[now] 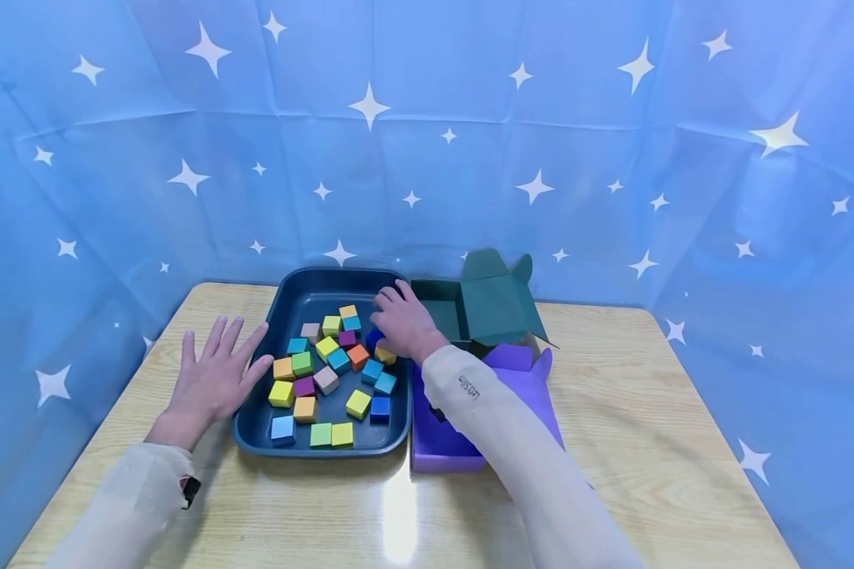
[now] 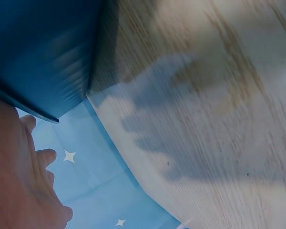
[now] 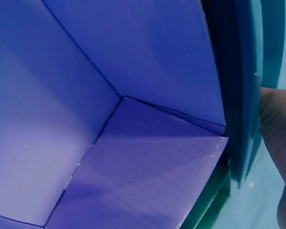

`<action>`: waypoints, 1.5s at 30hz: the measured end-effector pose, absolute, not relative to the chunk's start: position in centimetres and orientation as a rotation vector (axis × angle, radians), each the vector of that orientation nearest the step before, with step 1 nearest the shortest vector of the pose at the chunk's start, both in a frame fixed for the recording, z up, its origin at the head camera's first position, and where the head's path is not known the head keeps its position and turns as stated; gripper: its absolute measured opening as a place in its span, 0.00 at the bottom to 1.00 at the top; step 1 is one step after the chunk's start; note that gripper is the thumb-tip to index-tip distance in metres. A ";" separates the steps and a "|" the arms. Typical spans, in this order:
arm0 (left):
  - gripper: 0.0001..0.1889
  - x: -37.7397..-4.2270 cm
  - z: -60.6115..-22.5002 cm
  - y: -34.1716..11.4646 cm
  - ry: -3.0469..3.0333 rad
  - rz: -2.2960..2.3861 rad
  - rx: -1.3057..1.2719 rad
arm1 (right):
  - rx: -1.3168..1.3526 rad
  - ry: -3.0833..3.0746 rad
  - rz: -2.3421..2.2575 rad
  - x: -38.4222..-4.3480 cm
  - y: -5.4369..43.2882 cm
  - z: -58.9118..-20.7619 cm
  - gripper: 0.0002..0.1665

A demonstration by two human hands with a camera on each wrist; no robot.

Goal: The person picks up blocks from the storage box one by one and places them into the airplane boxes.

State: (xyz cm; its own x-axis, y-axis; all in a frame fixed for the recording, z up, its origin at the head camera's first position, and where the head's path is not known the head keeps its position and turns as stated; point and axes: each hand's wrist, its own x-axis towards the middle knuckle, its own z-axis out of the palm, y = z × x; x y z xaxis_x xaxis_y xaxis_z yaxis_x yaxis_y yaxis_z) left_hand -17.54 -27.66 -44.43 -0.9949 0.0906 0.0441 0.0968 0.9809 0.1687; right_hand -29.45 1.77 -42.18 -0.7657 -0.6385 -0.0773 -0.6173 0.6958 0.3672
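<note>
A dark blue tray [image 1: 251,423] holds many small coloured cubes, among them a yellow cube [image 1: 358,404] and an orange cube [image 1: 357,357]. My left hand [image 1: 209,383] lies spread at the tray's left rim, fingertips right at it; in the left wrist view that hand [image 2: 19,176] is beside the tray's outer wall [image 2: 43,52]. My right hand [image 1: 406,322] reaches over the tray's right side with loosely bent fingers, close over a dark blue cube [image 1: 374,340] and a golden cube [image 1: 384,356]. Its thumb side is partly hidden. The right wrist view shows part of this hand [image 3: 279,129] past the tray's rim [image 3: 248,95].
Right of the tray stand an open dark green box [image 1: 437,291] with its lid [image 1: 494,304] folded back, and an open purple box [image 1: 444,462] in front of it, partly under my right forearm. The wooden table [image 1: 648,442] meets a blue star-patterned curtain [image 1: 427,158] behind.
</note>
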 end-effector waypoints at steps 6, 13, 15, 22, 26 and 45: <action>0.36 -17.5 -44.7 -27.8 -3.080 -0.247 -0.145 | 1.066 -2.835 -0.582 -29.7 1.6 -42.6 0.28; 0.35 -17.6 -44.8 -27.7 -3.084 -0.251 -0.153 | 1.078 -2.828 -0.575 -30.1 1.3 -43.0 0.27; 0.35 -17.7 -44.9 -27.7 -3.082 -0.256 -0.150 | 1.077 -2.828 -0.570 -30.2 1.3 -43.1 0.26; 0.36 -17.7 -44.8 -27.6 -3.083 -0.265 -0.149 | 1.044 -2.847 -0.532 -30.2 1.4 -43.1 0.25; 0.36 -17.7 -44.8 -27.7 -3.084 -0.272 -0.144 | 1.063 -2.850 -0.540 -30.3 1.3 -43.3 0.24; 0.36 -17.6 -45.2 -27.7 -3.077 -0.261 -0.132 | 1.078 -2.881 -0.566 -30.6 0.7 -43.5 0.23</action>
